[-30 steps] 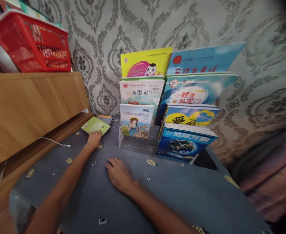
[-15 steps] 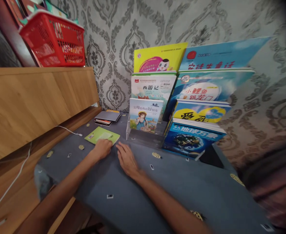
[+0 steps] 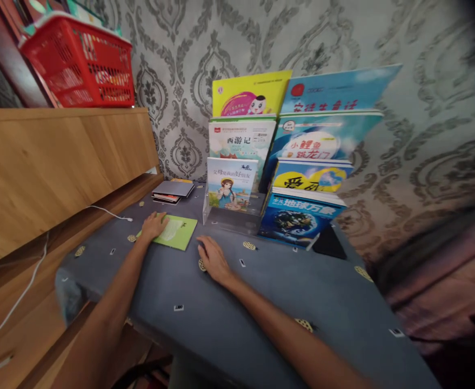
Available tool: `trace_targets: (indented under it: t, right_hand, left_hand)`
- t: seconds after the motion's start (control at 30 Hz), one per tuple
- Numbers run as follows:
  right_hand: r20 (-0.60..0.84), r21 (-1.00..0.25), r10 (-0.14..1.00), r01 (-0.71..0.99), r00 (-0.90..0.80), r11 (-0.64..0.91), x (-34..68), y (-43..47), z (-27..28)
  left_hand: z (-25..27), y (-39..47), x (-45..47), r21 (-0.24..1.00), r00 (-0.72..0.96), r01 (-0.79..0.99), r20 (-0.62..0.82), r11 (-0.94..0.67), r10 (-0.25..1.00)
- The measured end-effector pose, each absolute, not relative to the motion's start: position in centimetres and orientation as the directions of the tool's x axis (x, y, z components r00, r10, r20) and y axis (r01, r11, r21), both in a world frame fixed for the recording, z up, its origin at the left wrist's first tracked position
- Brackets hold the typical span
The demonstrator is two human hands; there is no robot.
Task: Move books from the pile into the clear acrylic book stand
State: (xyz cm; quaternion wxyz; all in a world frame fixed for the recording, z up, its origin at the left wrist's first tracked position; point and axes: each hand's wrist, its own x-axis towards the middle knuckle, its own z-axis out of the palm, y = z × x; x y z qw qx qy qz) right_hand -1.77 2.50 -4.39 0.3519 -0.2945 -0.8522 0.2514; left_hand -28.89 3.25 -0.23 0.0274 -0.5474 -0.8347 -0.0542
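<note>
A thin light-green book lies flat on the cloth-covered table in front of me. My left hand grips its left end from above, with the fingers over the cover and part of the edge hidden beneath them. To the right of the book, and apart from it, my right hand rests low over the tablecloth with its fingers loosely spread and nothing in them. Just beyond the hands stands a clear stepped book rack, where a small picture book with a girl on its cover fills the front left tier.
Several larger books, among them a blue earth book, stand in tiers to the right. A grey notebook pile lies behind the green book. A white cable trails onto the table from the wooden cabinet. Above sits a red basket.
My left hand has shifted from the green book's right end to its left end. The book has turned slightly and come a little nearer. My right hand has drawn back a little from it.
</note>
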Motion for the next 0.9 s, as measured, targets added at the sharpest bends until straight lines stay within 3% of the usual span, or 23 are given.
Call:
trace_targets:
  t: [0.33,0.57,0.7,0.9]
  right_hand:
    - [0.372,-0.610,0.722,0.433,-0.583,0.664,4.2,-0.4,-4.4]
    - [0.439,-0.424,0.568,0.396,-0.697,0.814,6.2,-3.6,-2.7]
    - [0.404,-0.389,0.532,0.387,-0.745,0.836,7.7,-4.8,-2.2]
    - [0.293,-0.403,0.625,0.500,-0.723,0.767,10.6,-4.9,-2.4]
  left_hand:
    - [-2.4,0.0,-24.5,0.014,-0.286,0.958,0.122,0.286,0.950]
    - [-3.0,-2.3,-19.2,0.051,-0.254,0.967,0.157,0.249,0.954]
    - [-3.8,-3.1,-15.8,0.191,-0.262,0.954,0.164,0.230,0.951]
    - [-3.8,-4.2,-9.9,0.534,-0.143,0.844,0.132,0.051,0.981]
